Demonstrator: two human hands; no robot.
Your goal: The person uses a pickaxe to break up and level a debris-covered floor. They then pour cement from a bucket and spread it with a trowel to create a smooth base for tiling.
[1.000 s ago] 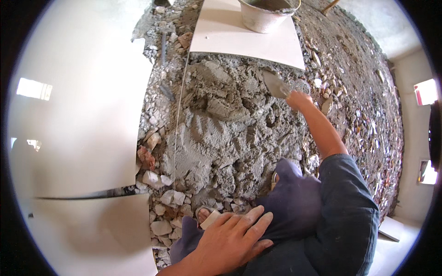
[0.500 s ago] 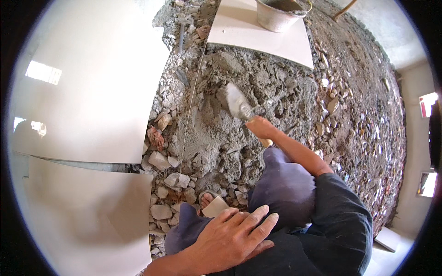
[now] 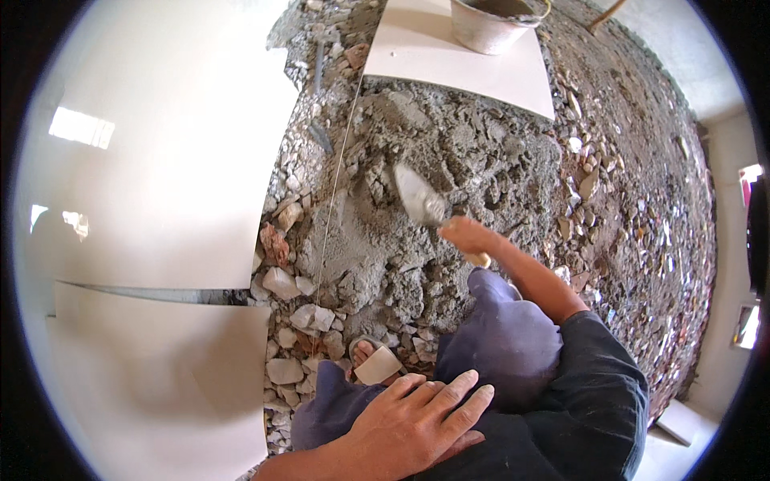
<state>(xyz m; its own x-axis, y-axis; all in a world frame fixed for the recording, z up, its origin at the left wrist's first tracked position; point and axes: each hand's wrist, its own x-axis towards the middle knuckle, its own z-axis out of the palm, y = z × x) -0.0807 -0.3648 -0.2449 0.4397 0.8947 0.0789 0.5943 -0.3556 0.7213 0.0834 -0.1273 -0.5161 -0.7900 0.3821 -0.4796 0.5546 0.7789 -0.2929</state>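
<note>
Trowel (image 3: 420, 197) has moved left, its handle (image 3: 480, 260) mostly hidden in the right hand's (image 3: 468, 235) curled fingers, left hand's (image 3: 421, 421) fingers slightly apart, bucket (image 3: 485, 36) cut off up top

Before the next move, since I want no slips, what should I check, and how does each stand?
1. Trowel gripped: ok, in the right hand.
2. Left hand free: ok, fingers spread, no tool visible in it.
3. String clear of the trowel: ok, the blade is to its right.
4. Mortar even: not ok, lumpy and furrowed.
5. Bucket upright: ok, standing on the tile.
6. Mortar firmness: cannot tell from the picture.
</note>
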